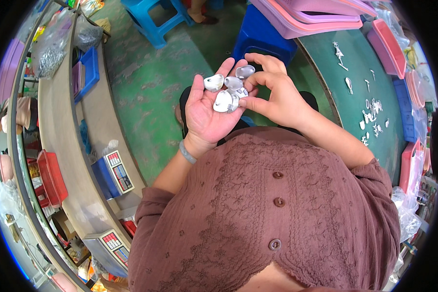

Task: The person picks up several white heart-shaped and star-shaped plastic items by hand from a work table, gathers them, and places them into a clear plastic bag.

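Observation:
Palm up, my left hand (pixel 202 117) carries several small, shiny, silver oval pieces (pixel 223 101), slightly domed like spoon bowls. They lie loosely over the palm and fingers, some overlapping. One piece (pixel 213 82) rests near the fingertips. From the right, my right hand (pixel 273 90) reaches over the left, its thumb and index finger closed at the edge of the pile on a silver piece (pixel 242 92) that is partly hidden. Another oval piece (pixel 245 72) shows by its curled fingers. Both hands are held above my lap.
On the right, a green table (pixel 348 100) bears scattered small metal parts (pixel 371 114). Pink baskets (pixel 306 22) and a blue stool (pixel 263 36) are ahead; a lighter blue stool (pixel 155 22) stands farther left. A long bench (pixel 63 131) with digital scales (pixel 119 171) runs along the left.

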Demonstrator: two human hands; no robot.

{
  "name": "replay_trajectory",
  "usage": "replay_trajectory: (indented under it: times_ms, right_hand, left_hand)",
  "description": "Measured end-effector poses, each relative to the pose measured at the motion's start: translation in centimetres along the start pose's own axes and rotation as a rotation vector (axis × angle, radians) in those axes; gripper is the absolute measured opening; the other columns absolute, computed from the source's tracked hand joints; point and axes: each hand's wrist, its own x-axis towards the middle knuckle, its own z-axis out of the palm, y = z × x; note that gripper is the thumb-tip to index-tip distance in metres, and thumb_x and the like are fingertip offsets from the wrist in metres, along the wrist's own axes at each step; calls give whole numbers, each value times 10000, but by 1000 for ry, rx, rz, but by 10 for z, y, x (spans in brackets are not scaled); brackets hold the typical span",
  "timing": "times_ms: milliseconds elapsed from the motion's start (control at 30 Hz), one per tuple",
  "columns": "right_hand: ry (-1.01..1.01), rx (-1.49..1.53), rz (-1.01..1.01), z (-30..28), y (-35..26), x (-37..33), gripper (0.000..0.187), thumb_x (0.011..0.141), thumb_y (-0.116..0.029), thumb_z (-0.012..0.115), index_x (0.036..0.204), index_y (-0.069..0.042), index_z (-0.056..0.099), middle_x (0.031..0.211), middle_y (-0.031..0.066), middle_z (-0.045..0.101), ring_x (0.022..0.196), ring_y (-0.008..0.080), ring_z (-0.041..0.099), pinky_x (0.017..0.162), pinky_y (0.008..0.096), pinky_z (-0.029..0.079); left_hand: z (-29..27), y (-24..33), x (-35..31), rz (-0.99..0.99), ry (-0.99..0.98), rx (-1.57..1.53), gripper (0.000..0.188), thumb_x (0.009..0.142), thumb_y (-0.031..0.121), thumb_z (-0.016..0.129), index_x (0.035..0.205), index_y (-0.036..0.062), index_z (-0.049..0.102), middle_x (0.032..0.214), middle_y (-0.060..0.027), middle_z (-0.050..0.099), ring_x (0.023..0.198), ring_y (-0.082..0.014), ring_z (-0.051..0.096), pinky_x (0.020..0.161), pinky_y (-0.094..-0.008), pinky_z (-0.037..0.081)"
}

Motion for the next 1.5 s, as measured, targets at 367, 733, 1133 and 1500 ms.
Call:
replay_trajectory:
  times_ms: [367,733,1133,1500]
  right_hand:
    - [-68,581,419,5,-6,-1,122,642,-71,653,653,-19,543,1219,181,447,1057,231,478,859,308,386]
    - [-12,930,613,-6,3,-2,114,677,-54,653,655,-6,552,1199,180,459,1083,208,459,905,311,343]
    - [19,1186,721,-2,13,-4,83,747,-89,646,772,-31,593,953,59,592,747,78,477,719,231,368]
    - [105,1254,736,-1,13,1,94,806,-138,609,839,-54,586,817,22,599,740,91,514,695,225,379]
  left_hand:
    - [-6,-4,0,10,6,-61,583,920,417,215,1350,25,239,1406,-158,232,1298,-303,216,1078,-446,122]
    - [-3,-1,0,46,50,-69,603,918,456,195,1321,21,301,1376,-141,296,1281,-306,250,1068,-445,160]
    - [-2,2,-1,39,3,-136,599,914,481,202,1326,60,313,1378,-131,299,1296,-305,219,1072,-485,110]
    - [-3,4,-3,21,17,-156,586,912,480,228,1320,70,322,1376,-133,302,1282,-335,247,1065,-518,110]
